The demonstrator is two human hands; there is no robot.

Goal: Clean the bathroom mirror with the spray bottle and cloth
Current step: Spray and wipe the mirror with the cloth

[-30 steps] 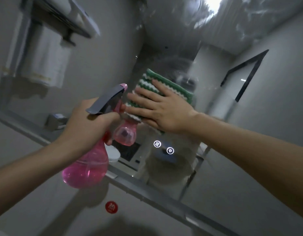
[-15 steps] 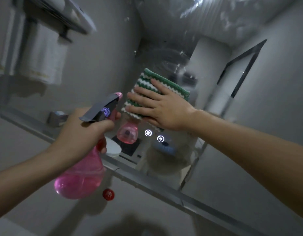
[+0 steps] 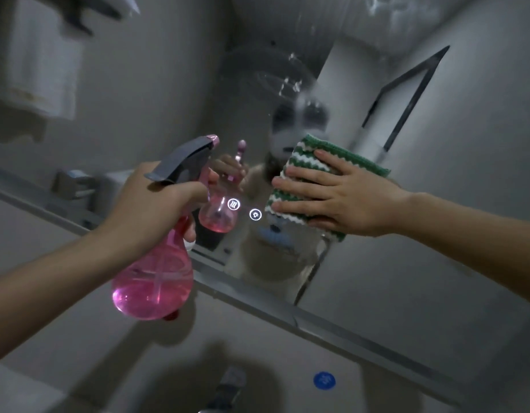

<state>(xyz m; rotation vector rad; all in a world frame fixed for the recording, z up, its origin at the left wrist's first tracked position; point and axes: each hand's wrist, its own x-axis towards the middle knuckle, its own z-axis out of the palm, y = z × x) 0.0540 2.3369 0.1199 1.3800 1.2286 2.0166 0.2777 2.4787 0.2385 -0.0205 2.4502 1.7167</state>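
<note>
The mirror (image 3: pixel 332 263) fills the wall ahead of me, streaked with wet swirls and droplets above my reach. My right hand (image 3: pixel 341 201) lies flat, fingers straight and spread, pressing the green and white cloth (image 3: pixel 302 162) against the glass just right of two small lit touch icons (image 3: pixel 244 210). My left hand (image 3: pixel 156 210) is wrapped round the neck of the pink spray bottle (image 3: pixel 153 278), holding it up with the nozzle aimed at the glass; I cannot tell whether a finger sits on the trigger.

My worry is those icons: if the cloth slides left over them, I judge the damp press could set off the mirror's light or heater. The cloth is only pinned by my flat palm, so easing pressure on wet glass could let it slip down toward the basin (image 3: pixel 228 391) below. The swirls higher up look likely to dry into streaks if I linger low. The bottle hangs heavy with liquid from a one-handed hold, and a wet grip could drop it onto the tap (image 3: pixel 231 380).
</note>
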